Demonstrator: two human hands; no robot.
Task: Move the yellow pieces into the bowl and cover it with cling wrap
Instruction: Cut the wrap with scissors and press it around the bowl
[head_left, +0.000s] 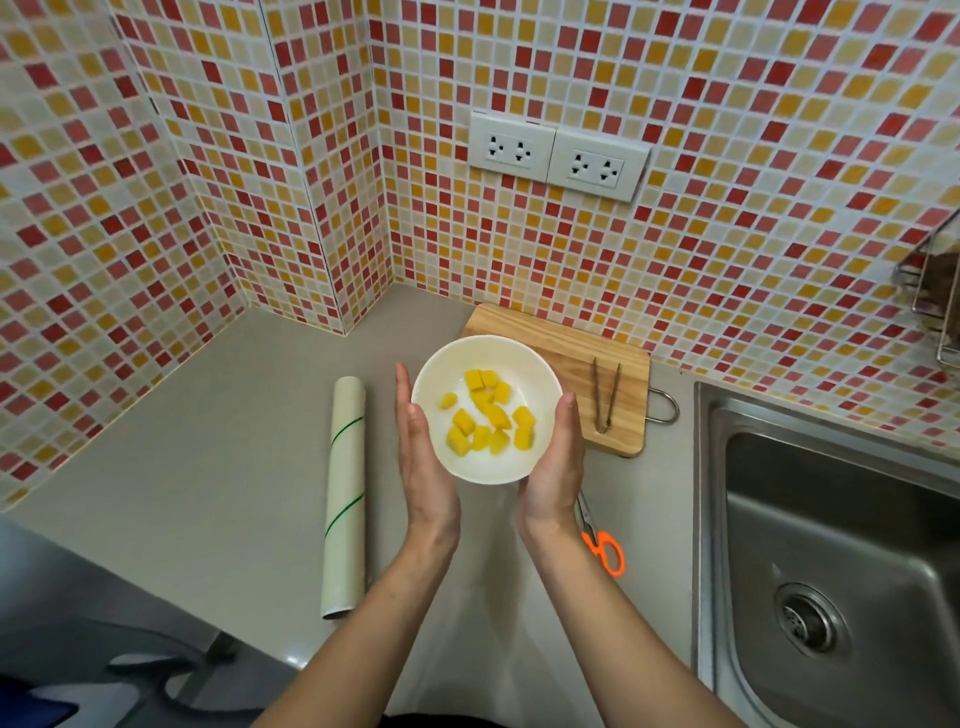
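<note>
The left hand (422, 457) and right hand (557, 467) press flat against opposite sides of the white bowl (485, 353), fingers straight, cupping it between the palms. Whether the bowl rests on the counter (208, 467) cannot be told. The yellow pieces (488, 418) lie inside the bowl. Left of the bowl lies the cling wrap roll (344, 493). Behind and right of the bowl sits a wooden board (561, 338) with tongs (605, 397) on it; orange-handled scissors (605, 551) lie near the bowl's right.
</note>
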